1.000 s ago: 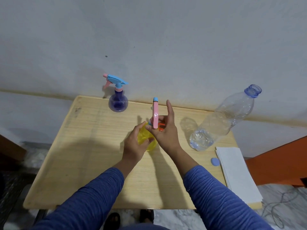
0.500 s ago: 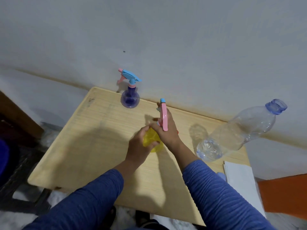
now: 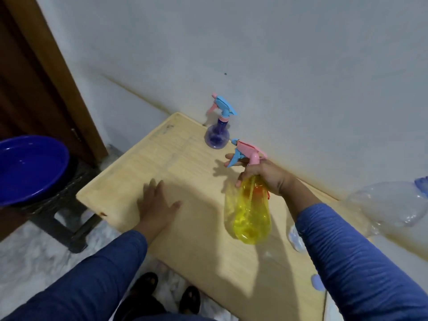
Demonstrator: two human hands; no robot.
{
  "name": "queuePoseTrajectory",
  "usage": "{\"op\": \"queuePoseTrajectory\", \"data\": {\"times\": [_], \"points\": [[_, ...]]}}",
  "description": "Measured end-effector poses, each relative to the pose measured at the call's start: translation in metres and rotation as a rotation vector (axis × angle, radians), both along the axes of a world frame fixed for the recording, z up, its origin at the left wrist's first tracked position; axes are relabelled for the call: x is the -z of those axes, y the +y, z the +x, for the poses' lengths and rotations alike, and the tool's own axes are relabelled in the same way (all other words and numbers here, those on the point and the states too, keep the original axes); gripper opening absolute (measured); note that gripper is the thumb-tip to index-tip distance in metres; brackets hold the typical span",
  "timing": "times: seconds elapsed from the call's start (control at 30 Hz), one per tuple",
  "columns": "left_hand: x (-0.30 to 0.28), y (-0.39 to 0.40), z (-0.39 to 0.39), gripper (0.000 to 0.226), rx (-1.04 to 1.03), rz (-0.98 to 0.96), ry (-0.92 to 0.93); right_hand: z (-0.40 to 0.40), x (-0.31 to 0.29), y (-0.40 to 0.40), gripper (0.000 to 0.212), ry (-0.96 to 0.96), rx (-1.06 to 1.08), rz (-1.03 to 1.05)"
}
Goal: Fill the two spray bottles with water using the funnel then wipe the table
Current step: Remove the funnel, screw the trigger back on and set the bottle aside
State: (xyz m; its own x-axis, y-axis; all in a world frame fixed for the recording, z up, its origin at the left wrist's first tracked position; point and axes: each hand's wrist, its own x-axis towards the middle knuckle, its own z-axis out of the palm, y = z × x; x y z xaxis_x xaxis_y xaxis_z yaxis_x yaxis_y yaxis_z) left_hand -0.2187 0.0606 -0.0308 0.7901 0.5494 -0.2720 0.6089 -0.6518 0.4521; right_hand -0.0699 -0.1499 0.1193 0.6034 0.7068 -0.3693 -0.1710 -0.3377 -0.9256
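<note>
Head view: right hand [image 3: 266, 176] grips yellow bottle [image 3: 251, 214] by its neck, just under the pink/blue sprayer [image 3: 246, 154]; fingers [image 3: 242, 179] curled round the neck, index stretched out beneath the trigger. Bottle is lifted off the tabletop [image 3: 185, 228], tilted w/ base toward the near edge and nozzle pointing left; it hangs over the tabletop's middle. Can't tell water level inside. Left hand [image 3: 155, 203] lies palm-down near the left edge, fingers straight & slightly spread, thumb out to the side, holding nothing. Purple bottle [image 3: 217, 137] stands upright at the far-left corner, close to the wall, blue/pink sprayer on, well apart from both hands. Big clear bottle [image 3: 389, 202] lies tilted at the right edge, partly cut off by frame, blue neck up-right. Small blue cap [image 3: 317, 282] near the right edge toward the near side, partly hidden by the right sleeve. Blue basin [image 3: 30, 165] sits on a dark stool [image 3: 67, 218] off the left edge, on the floor side. Funnel not made out.
</note>
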Motion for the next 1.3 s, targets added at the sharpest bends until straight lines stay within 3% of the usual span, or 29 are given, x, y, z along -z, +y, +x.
{"op": "queuePoseTrajectory", "data": {"times": [0.23, 0.6, 0.7, 0.83, 1.07, 1.3], "points": [[-0.001, 0.004, 0.0, 0.1, 0.01, 0.023, 0.185, -0.003, 0.025, 0.002, 0.045, 0.091, -0.184, -0.227], [-0.001, 0.003, 0.002, 0.099, -0.022, 0.022, 0.192, -0.005, 0.04, -0.006, 0.031, 0.107, -0.097, -0.236], [0.0, 0.004, 0.002, 0.099, -0.026, 0.016, 0.181, -0.002, 0.046, -0.006, 0.041, 0.101, -0.053, -0.256], [0.002, 0.004, 0.001, 0.099, -0.028, 0.01, 0.16, 0.002, 0.047, -0.01, 0.015, -0.007, -0.029, -0.374], [0.002, 0.003, 0.001, 0.099, -0.029, 0.0, 0.156, -0.005, 0.043, -0.014, 0.053, 0.036, -0.111, -0.221], [-0.001, 0.0, 0.0, 0.095, -0.005, -0.003, 0.117, -0.009, 0.037, -0.015, 0.038, -0.014, 0.016, -0.08]]}}
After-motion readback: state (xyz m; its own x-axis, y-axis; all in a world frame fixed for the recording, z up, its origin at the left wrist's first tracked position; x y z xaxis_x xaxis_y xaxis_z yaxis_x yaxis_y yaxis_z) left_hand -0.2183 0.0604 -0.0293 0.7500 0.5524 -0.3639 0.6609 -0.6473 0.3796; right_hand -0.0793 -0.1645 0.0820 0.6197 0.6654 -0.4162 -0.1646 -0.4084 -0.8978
